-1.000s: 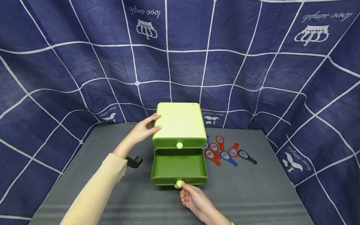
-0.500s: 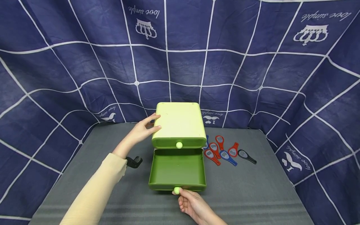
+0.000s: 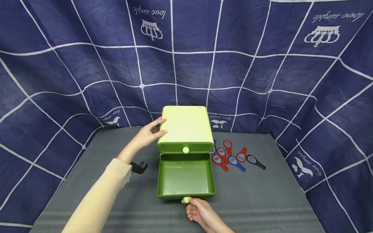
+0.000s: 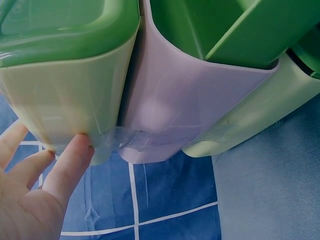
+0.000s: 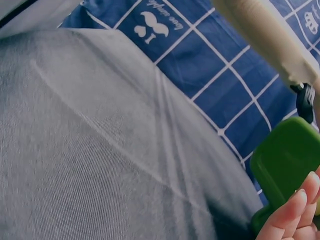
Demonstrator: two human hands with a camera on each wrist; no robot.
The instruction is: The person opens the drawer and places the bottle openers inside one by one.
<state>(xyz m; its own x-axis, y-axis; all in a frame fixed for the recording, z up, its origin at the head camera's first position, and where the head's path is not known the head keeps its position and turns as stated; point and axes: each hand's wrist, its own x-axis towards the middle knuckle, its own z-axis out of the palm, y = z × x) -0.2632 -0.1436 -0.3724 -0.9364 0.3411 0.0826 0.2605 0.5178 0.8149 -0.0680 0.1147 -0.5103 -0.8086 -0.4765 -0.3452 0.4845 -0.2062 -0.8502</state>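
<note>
A drawer cabinet (image 3: 186, 126) with a pale lime top stands at the middle of the table. Its upper green drawer, with a round lime knob (image 3: 186, 150), is closed. Below it a green drawer (image 3: 186, 179) is pulled far out, with nothing inside. My right hand (image 3: 201, 210) pinches that drawer's knob (image 3: 186, 200) between thumb and forefinger. My left hand (image 3: 147, 134) rests its fingers, spread and nearly straight, on the cabinet's upper left side. In the left wrist view the pulled-out drawer (image 4: 255, 37) juts from a pinkish-violet middle shell (image 4: 175, 100).
Several bottle openers (image 3: 242, 155), red, blue and black, lie on the grey table right of the cabinet. A black strap (image 3: 139, 168) shows at my left wrist. A blue curtain (image 3: 244, 71) with white grid lines surrounds the table's back and sides.
My right hand has drawn the lower drawer further out toward me, and its front now tips downward. It swung slightly left, then back right. My left hand has stayed in place.
</note>
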